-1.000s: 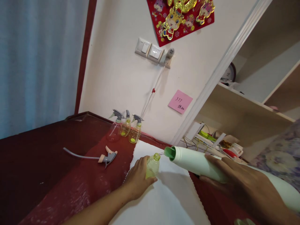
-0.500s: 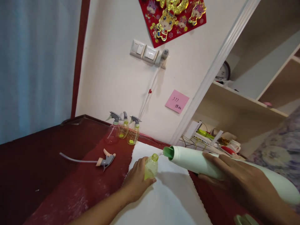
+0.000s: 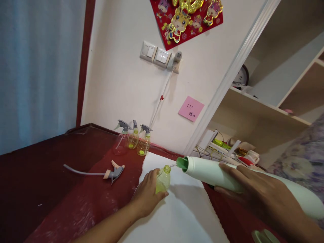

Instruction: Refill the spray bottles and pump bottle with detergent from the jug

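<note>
My left hand [image 3: 147, 193] is wrapped round a small yellow-green bottle [image 3: 162, 179] that stands open-necked on a white cloth [image 3: 182, 212]. My right hand [image 3: 255, 192] grips a large white flask with a green spout [image 3: 210, 170], tipped almost level. Its spout sits just right of the bottle's neck, and a thin stream runs from it into the bottle. A loose grey and pink spray head with a long tube [image 3: 111, 172] lies on the red table cover [image 3: 83, 202] to the left.
Three small spray bottles [image 3: 131, 140] stand at the back by the wall. A cluttered shelf unit [image 3: 238, 148] with cables and a cup is at the right. A pink note [image 3: 191, 108] and a plugged-in socket [image 3: 174, 62] are on the wall.
Both hands hold the same pose; the pouring goes on. The view has shifted slightly, and the flask's spout has edged a little closer to the bottle's neck.
</note>
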